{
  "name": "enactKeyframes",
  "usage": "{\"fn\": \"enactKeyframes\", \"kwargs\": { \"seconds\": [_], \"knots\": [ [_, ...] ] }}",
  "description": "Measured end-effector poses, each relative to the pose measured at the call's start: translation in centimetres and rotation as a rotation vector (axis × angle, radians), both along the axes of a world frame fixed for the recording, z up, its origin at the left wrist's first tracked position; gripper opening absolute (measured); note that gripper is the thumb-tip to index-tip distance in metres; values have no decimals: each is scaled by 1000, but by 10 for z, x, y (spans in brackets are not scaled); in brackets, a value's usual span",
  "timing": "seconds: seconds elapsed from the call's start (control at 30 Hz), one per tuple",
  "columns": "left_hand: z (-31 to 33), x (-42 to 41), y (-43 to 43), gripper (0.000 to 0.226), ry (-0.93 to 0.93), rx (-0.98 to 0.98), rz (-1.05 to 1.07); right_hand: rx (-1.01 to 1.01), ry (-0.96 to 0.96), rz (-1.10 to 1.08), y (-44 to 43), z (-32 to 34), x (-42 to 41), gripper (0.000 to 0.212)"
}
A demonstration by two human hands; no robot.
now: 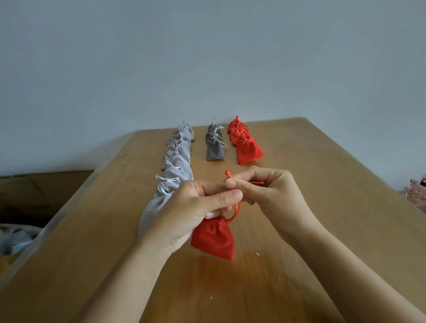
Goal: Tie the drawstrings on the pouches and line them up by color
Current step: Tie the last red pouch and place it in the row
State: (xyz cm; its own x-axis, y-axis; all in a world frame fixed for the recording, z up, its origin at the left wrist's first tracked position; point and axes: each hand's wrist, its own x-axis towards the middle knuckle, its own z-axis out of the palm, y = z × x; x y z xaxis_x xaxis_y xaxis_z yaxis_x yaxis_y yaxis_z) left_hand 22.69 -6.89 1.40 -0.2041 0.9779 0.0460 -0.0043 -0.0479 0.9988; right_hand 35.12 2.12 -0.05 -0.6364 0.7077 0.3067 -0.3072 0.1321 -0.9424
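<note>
1. A plain pale wall [212, 51] stands behind a wooden table [326, 215], which carries all the pouches. A cardboard box [35, 190] sits off to the left, beyond the table's edge.
2. The long light grey row [175, 159] runs away from just left of the left grip. Its nearest pouch is partly hidden behind that hand.
3. The red row [246, 150] lies beyond the right grip, near but apart. The short dark grey row [215, 149] lies between the two other rows, beyond both grips.
4. The left grip [200, 204] is pinched on the gathered neck of the red pouch [214, 239], thumb over fingers. The right grip [271, 190], just beside it, pinches the red drawstring [236, 211] between thumb and forefinger.
5. The red pouch hangs below the left grip, its bottom near or on the table; I cannot tell which.
6. The drawstring loops up from the neck into the right grip, and its knotted end [228, 173] sticks up above the fingertips.
7. The tie looks half made, so the risks are these:
   - The cord is thin and smooth, so a slack pinch could let it slide out and undo the loop.
   - A hard pull with the neck loosely held could jerk the pouch free of the left grip.
   - A sweeping left wrist could nudge the nearest light grey pouch out of line.
</note>
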Motion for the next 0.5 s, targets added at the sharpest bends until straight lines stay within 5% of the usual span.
{"fn": "enactKeyframes", "kwargs": {
  "seconds": [0.2,0.5],
  "knots": [
    [1,2,1,21,-6,42,96,24,-8,70,4,-2,1,38],
    [-1,-3,2,18,-21,-22,164,280,-103,-106,9,-2,7,10]
  ]
}}
